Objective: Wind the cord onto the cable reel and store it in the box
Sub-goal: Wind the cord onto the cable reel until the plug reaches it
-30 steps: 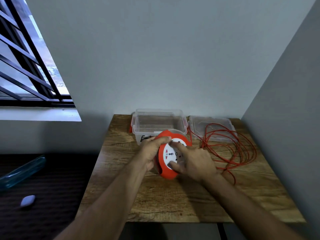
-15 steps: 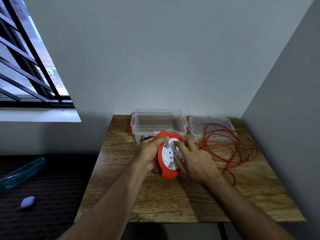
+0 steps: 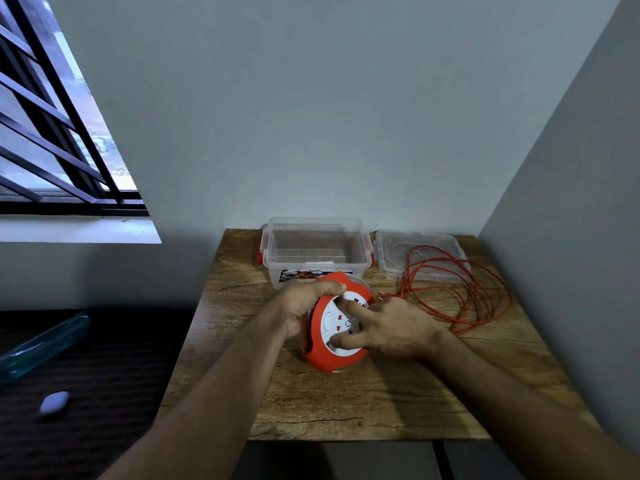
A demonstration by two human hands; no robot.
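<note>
Winding step, barely started imo. Cable reel (image 3: 332, 327) upright on table (image 3: 381, 393), just in front of box (image 3: 316, 251). Left hand (image 3: 300, 306) curled round rim, steadying. Right hand (image 3: 391, 323) fingers spread on white face, gripping nothing. Cord (image 3: 460, 292) mostly loose at right, over lid (image 3: 388, 251). Next: crank face round, feed slack evenly.

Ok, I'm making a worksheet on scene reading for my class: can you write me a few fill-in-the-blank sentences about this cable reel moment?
1. The left hand grips the red ____ standing on the wooden table.
2. The loose cord lies in loops to the ____ of the reel.
3. The clear box behind the reel has its lid ____.

Missing words: reel; right; off
</note>
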